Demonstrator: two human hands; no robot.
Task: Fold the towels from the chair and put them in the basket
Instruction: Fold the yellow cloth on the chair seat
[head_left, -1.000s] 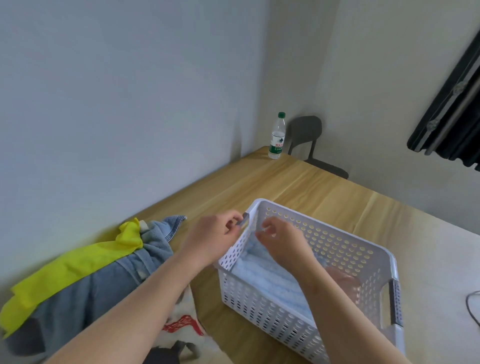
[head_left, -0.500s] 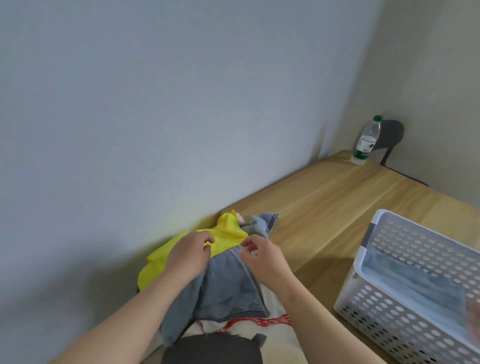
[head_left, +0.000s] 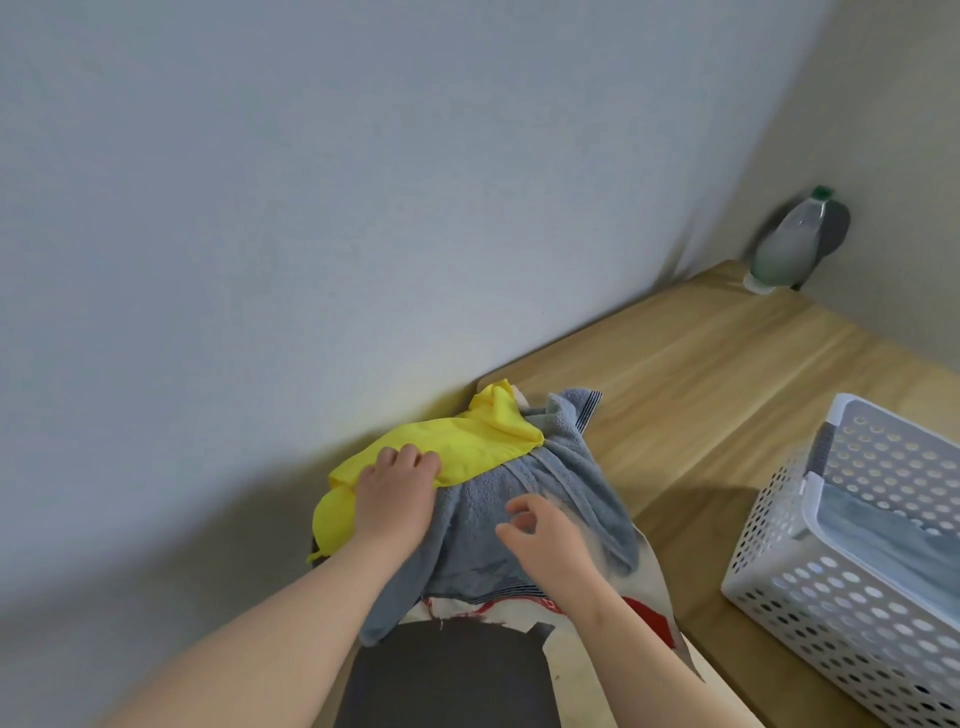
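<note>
Fluffy grey terry towel (head_left: 519, 525), smooth yellow cloth (head_left: 467, 447), perforated white plastic basket (head_left: 810, 597), matt wood-grain table (head_left: 701, 384).

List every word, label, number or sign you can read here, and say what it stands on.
No text can be read in this view.
Water bottle: label smeared by blur, unreadable.
White cloth under the grey towel: red print, partly covered, no letters legible.

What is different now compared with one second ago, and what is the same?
Both hands left the basket and moved left to the towel pile: the left hand now rests on the yellow towel, the right hand hovers over the grey towel. The blue towel stayed in the basket.
</note>
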